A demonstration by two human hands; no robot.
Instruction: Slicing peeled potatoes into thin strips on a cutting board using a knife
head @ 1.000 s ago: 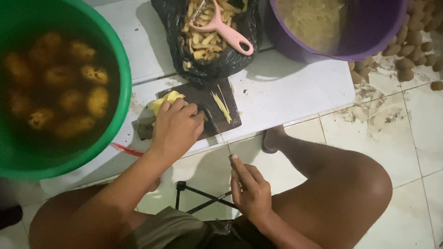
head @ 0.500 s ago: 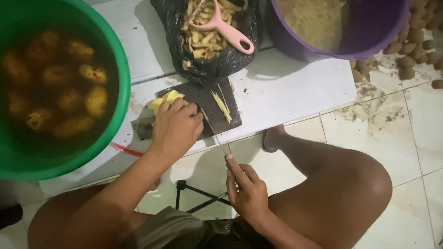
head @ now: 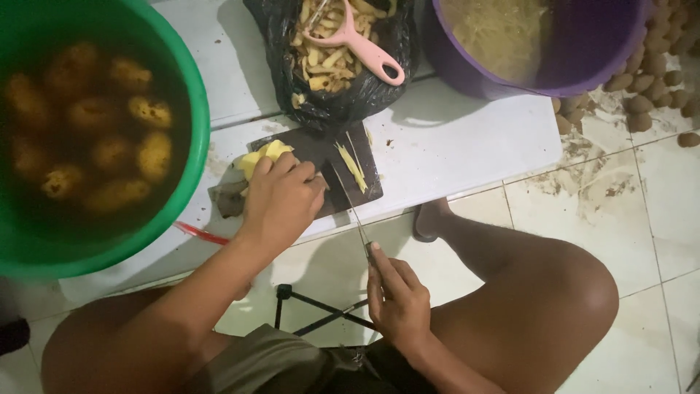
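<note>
- Two hands show in the head view: your left hand point(head: 281, 198) presses closed fingers down on the peeled potato point(head: 264, 156) at the left end of the dark cutting board point(head: 364, 186).
- Your right hand point(head: 397, 303) wraps its fingers around the knife point(head: 348, 201) handle, forefinger laid along the spine.
- Knife's long axis runs from your hand up and left; its tip points at the board beside your left fingers, with yellow strips point(head: 353, 164) just right of the blade.
- Against half a second ago, your right hand has slid slightly lower; the potato hasn't shifted.
</note>
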